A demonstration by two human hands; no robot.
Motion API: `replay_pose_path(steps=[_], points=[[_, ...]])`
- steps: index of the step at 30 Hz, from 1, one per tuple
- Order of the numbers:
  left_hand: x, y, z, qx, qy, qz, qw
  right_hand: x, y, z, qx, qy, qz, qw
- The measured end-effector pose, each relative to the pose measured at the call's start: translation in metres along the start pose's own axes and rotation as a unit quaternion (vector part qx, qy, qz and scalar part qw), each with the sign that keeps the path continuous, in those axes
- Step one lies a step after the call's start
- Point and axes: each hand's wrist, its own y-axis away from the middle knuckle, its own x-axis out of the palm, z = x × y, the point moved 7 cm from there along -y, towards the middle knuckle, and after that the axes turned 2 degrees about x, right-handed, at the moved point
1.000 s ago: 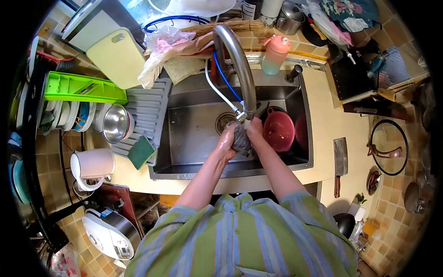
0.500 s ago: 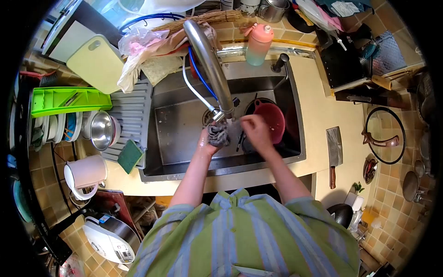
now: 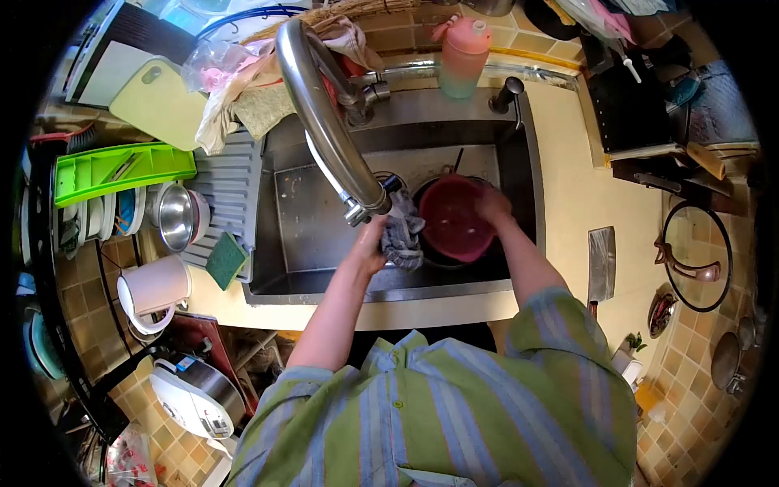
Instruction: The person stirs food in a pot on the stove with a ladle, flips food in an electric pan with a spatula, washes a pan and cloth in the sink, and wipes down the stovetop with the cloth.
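Note:
Under the tip of the steel faucet (image 3: 312, 114), my left hand (image 3: 372, 243) is closed on a wet, crumpled grey cloth (image 3: 403, 235). The cloth hangs down beside a pink plastic bowl (image 3: 456, 223) on the right side of the sink (image 3: 535, 203). At that bowl's right rim is my right hand (image 3: 497, 207), slightly blurred, with its fingers curled over the edge. A dark pan or pot lies partly hidden beneath the bowl, and a thin dark handle (image 3: 458, 160) sticks up behind it.
A cleaver (image 3: 601, 264) lies on the right counter. Behind the sink stand a pink-green bottle (image 3: 464, 61) and a soap dispenser (image 3: 506, 95). Left of the sink are a ribbed drainboard (image 3: 223, 183), a green sponge (image 3: 226, 261), a metal bowl (image 3: 176, 217) and a pitcher (image 3: 154, 292).
My right hand has moved right from near the spout to the pink bowl's rim. The bowl has shifted left and tilted. My left hand and the cloth are slightly lower and farther right.

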Motion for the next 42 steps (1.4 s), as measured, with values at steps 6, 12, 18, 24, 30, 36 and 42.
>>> replay_pose_path(steps=[6, 12, 18, 24, 30, 36, 42], points=[[-0.085, 0.046, -0.022, 0.062, 0.122, -0.087, 0.987, 0.114, 0.025, 0.064, -0.141, -0.095, 0.042, 0.985], [-0.123, 0.091, -0.045, 0.178, 0.232, -0.054, 0.955, 0.183, 0.042, 0.126, -0.159, -0.213, 0.082, 0.96], [-0.141, 0.112, -0.048, 0.197, 0.242, 0.008, 0.95, 0.091, 0.055, 0.076, -0.017, -0.134, -0.043, 0.99], [-0.129, 0.111, -0.045, 0.213, 0.23, 0.032, 0.949, 0.04, 0.02, -0.067, 0.173, -0.111, -0.258, 0.944], [-0.108, 0.093, -0.03, 0.14, 0.204, 0.019, 0.969, 0.122, -0.031, -0.066, 0.093, -0.217, -0.107, 0.966], [-0.037, 0.073, -0.021, 0.091, 0.133, -0.013, 0.987, 0.13, -0.002, 0.004, -0.084, -0.15, -0.109, 0.979], [0.028, 0.022, 0.014, -0.016, 0.089, 0.046, 0.995, -0.14, 0.085, 0.043, -0.161, -0.187, -0.47, 0.848]])
